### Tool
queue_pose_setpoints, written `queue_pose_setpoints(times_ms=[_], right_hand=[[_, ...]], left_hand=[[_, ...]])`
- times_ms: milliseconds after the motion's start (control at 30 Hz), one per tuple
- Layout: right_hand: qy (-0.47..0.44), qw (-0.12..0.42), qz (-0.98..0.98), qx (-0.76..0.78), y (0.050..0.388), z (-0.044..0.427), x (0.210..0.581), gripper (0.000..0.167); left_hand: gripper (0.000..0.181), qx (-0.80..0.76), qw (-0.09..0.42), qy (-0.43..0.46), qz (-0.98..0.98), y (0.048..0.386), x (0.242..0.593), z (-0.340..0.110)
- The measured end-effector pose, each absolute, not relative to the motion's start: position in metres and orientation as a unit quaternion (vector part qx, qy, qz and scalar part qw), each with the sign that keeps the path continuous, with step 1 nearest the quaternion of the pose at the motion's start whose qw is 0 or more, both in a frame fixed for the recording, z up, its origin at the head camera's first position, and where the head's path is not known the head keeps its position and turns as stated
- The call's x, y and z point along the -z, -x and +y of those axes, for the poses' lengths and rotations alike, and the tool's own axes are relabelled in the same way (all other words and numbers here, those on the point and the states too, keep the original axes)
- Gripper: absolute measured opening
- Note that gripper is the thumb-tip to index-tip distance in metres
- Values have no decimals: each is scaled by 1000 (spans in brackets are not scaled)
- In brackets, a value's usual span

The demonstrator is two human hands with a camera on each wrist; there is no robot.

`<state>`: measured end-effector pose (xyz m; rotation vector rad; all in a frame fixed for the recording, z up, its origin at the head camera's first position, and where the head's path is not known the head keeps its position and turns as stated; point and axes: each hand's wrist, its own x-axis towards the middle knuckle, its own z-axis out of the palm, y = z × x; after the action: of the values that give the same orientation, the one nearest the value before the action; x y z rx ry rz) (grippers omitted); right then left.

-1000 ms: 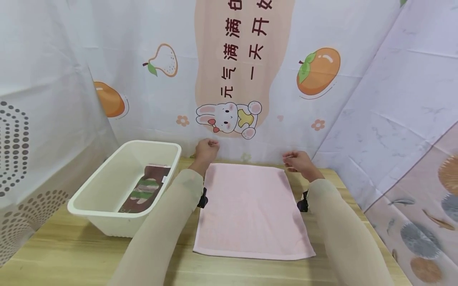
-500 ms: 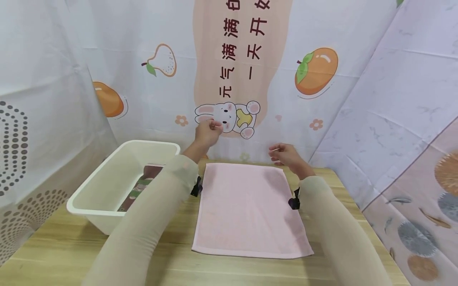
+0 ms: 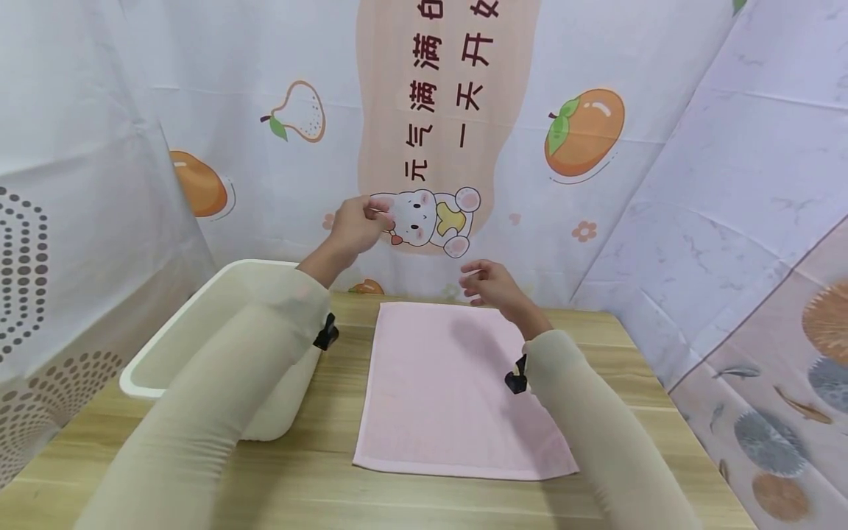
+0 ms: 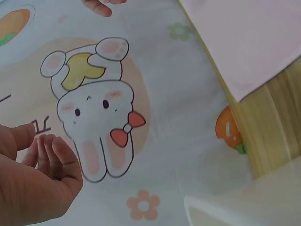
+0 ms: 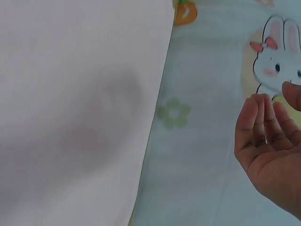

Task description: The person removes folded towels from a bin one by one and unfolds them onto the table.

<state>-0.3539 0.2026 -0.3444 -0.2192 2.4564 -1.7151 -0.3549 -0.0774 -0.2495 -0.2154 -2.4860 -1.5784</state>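
Note:
A pink towel (image 3: 444,397) lies flat on the wooden table, its far edge near the back curtain. The left hand (image 3: 358,227) is raised in front of the curtain, up and to the left of the towel's far left corner, fingers loosely bent and empty. Over the towel's far edge hovers the right hand (image 3: 493,285), also empty, with relaxed fingers. In the left wrist view the left hand (image 4: 40,179) has thumb and fingers apart. The right wrist view shows the right hand (image 5: 273,146) beside the towel (image 5: 70,94), not touching it.
A cream plastic basin (image 3: 149,368) stands at the left, partly covered by the left sleeve, which hides its contents. Behind the table (image 3: 318,471) hangs a printed curtain (image 3: 252,191), with more patterned cloth (image 3: 742,294) at the right.
The left hand has risen and moved left, its forearm now crossing above the basin. The right hand has moved left over the towel's far part. The towel lies as before.

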Motion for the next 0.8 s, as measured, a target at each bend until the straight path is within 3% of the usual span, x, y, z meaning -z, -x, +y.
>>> queue_pose_setpoints(times_ms=[233,567,800], right_hand=[[92,80,811,572,343,163,347,32],[113,92,799,583,325,116,354,29],[130,104,775,610,307,77,355,27]], left_hand=[[28,493,95,64,-863,348,240,-109],[33,443,84,61,-890,340,243,-163],[38,441,31,41,-896,334,256,-200]])
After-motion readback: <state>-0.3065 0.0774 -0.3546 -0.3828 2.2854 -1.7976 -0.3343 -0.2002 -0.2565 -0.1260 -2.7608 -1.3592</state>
